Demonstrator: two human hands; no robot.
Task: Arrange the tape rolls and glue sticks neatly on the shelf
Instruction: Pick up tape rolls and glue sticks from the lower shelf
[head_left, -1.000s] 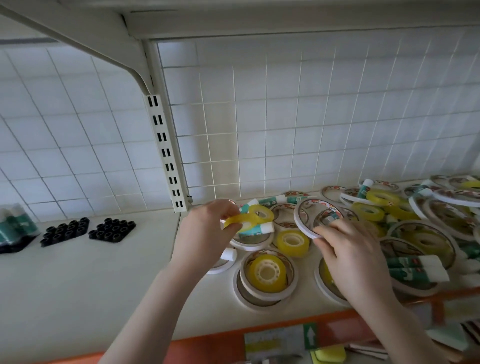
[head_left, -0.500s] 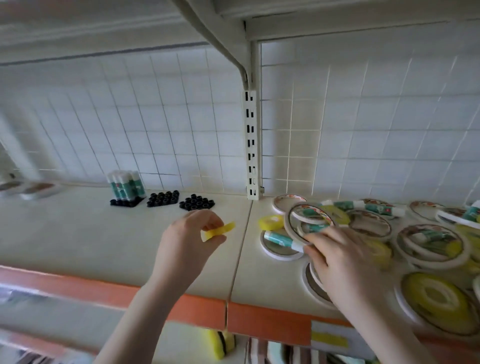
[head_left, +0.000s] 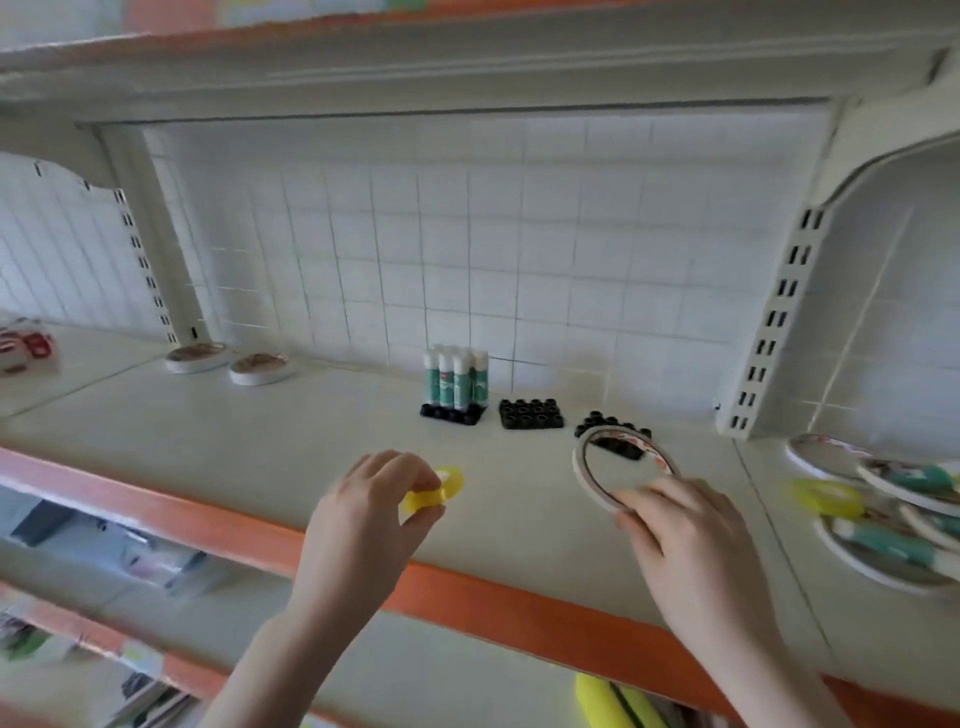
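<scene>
My left hand pinches a small yellow roll above the shelf — my right hand grips a white tape ring, tilted on edge. Beyond both hands, glue sticks stand upright in a black holder; more rolls lie heaped just right of my right hand.

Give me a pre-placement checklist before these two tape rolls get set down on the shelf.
1. Left hand grips the small yellow tape roll: ok.
2. Right hand holds the large white tape ring by its near edge: ok.
3. Bare shelf ahead of the left hand: ok.
4. Ring overlaps the right black holder in this view; whether they touch: cannot tell.
5. Glue sticks upright in the left holder: ok.
6. Pile of rolls at right sorted: not ok.
</scene>
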